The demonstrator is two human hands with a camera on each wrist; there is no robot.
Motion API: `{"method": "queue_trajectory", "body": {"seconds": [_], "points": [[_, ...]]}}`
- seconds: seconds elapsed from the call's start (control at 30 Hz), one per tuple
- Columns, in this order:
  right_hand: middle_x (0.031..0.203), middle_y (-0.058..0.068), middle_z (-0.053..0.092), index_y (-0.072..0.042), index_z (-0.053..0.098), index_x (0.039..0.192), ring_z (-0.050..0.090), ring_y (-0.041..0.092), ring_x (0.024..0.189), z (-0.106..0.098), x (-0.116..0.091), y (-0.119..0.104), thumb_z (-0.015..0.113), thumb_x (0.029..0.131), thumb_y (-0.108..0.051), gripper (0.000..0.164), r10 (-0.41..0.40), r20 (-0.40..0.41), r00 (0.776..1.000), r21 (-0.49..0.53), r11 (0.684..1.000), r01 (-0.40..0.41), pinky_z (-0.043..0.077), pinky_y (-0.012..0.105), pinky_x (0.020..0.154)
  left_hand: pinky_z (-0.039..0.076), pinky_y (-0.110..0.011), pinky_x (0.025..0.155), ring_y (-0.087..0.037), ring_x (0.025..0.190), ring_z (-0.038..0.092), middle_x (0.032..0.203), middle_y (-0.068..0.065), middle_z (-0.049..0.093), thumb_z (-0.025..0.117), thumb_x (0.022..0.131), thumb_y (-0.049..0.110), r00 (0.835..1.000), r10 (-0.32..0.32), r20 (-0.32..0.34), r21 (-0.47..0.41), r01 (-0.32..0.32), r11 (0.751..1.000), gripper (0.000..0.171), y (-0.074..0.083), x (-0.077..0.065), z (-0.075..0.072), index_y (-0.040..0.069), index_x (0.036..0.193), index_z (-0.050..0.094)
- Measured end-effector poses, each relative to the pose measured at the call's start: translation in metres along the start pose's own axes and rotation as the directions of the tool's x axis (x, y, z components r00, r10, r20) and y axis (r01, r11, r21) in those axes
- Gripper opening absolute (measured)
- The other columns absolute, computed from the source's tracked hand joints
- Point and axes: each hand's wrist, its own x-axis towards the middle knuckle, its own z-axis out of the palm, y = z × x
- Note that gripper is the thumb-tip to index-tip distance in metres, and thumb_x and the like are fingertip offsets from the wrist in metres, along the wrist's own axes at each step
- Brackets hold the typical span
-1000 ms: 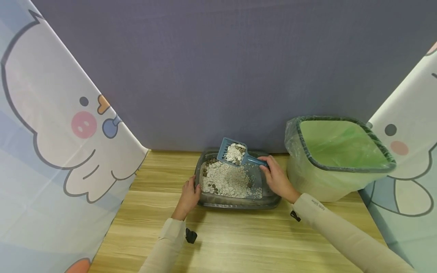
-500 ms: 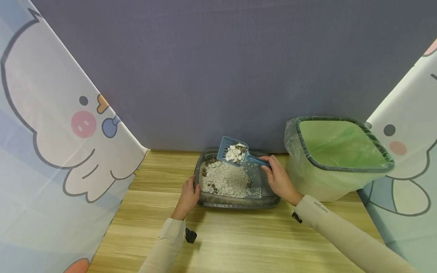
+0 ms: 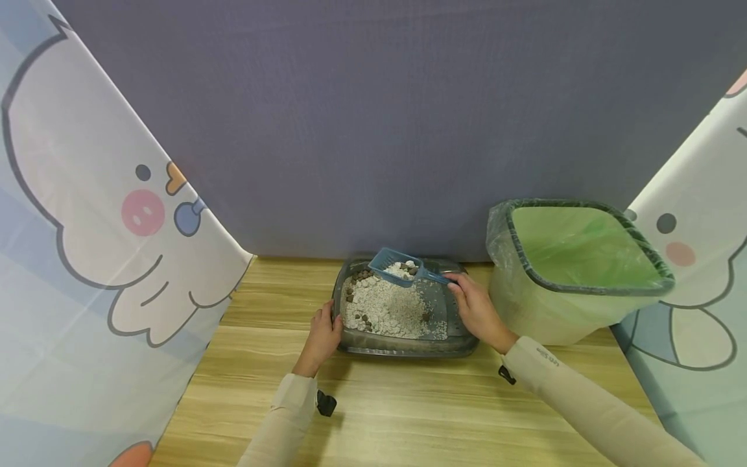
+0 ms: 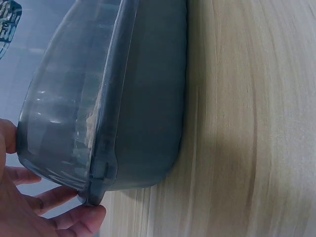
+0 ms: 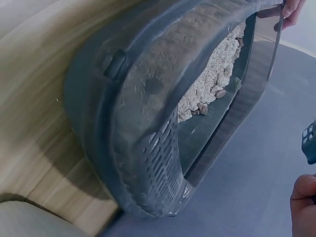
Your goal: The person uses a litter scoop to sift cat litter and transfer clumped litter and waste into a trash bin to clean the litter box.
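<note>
My right hand (image 3: 477,312) grips the handle of a blue slotted litter scoop (image 3: 386,261), held over the back of a grey litter box (image 3: 403,348). Some pale litter and dark clumps lie in the scoop, gathered near its handle end. Pale pellet litter (image 3: 382,308) with dark brown clumps covers much of the box floor, heaviest on the left. My left hand (image 3: 323,334) holds the box at its left rim, with fingers around the edge in the left wrist view. Only the thumb (image 5: 303,202) and a corner of the scoop show at the right wrist view's edge.
A pale bin (image 3: 533,314) lined with a clear bag stands right of the litter box, close to my right hand. Box and bin sit on a wood-grain table (image 3: 408,415). A grey-blue backdrop (image 3: 373,130) rises behind, with cartoon-printed sheets at both sides.
The scoop has tilted and dipped slightly at its far end. Its load looks smaller and sits closer to the handle. My left hand and the box have stayed put.
</note>
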Motion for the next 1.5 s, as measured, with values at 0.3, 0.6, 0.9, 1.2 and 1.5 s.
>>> {"method": "queue_trajectory", "body": {"seconds": [0.3,0.6,0.9,1.2,1.5], "points": [[0.070,-0.005,0.046,0.000,0.060,0.116,0.039,0.008,0.055,0.005,-0.004,0.002,0.042,0.102,-0.016,0.028,-0.041,-0.049,0.998,0.017,0.999,0.042,0.035,0.028,0.053,0.036,-0.058,0.088,-0.049,0.114,0.039,0.123,-0.029,0.043,0.041,0.101,0.020,1.000,-0.005,-0.002,-0.002,0.005,1.000,0.047,0.002,-0.001,0.000,-0.002,0.142,0.031],[0.084,-0.002,0.044,-0.005,0.056,0.123,0.037,0.009,0.062,0.001,-0.004,0.002,0.052,0.096,-0.006,0.027,-0.045,-0.076,0.996,-0.010,0.999,0.044,0.035,0.027,0.055,0.036,-0.058,0.088,-0.048,0.113,0.039,0.123,-0.029,0.042,0.041,0.101,0.020,1.000,-0.004,0.005,-0.003,0.004,1.000,0.047,0.003,0.000,0.001,-0.002,0.142,0.031],[0.084,-0.001,0.045,-0.003,0.058,0.121,0.036,0.010,0.064,-0.008,0.000,-0.004,0.056,0.093,-0.003,0.028,-0.057,-0.146,0.988,-0.043,0.998,0.052,0.033,0.028,0.059,0.037,-0.058,0.087,-0.047,0.114,0.039,0.124,-0.028,0.042,0.042,0.101,0.019,1.000,-0.021,-0.001,-0.018,0.021,1.000,0.047,0.004,0.000,0.001,-0.001,0.142,0.031],[0.080,-0.001,0.043,-0.002,0.059,0.120,0.033,0.010,0.060,-0.023,0.007,-0.016,0.053,0.096,-0.005,0.025,-0.057,-0.146,0.988,-0.041,0.998,0.052,0.032,0.028,0.056,0.038,-0.058,0.085,-0.047,0.111,0.040,0.122,-0.029,0.043,0.042,0.101,0.018,1.000,-0.016,-0.003,-0.024,0.016,1.000,0.047,0.003,-0.002,0.001,-0.002,0.142,0.031],[0.076,0.003,0.048,0.002,0.061,0.117,0.038,0.010,0.059,-0.058,0.019,-0.033,0.051,0.097,-0.006,0.024,-0.170,-0.212,0.963,-0.087,0.984,0.154,0.032,0.025,0.055,0.037,-0.059,0.087,-0.048,0.116,0.038,0.124,-0.029,0.041,0.042,0.100,0.019,1.000,-0.028,0.003,-0.035,0.028,0.999,0.049,0.000,-0.002,0.001,-0.001,0.143,0.030]]}}
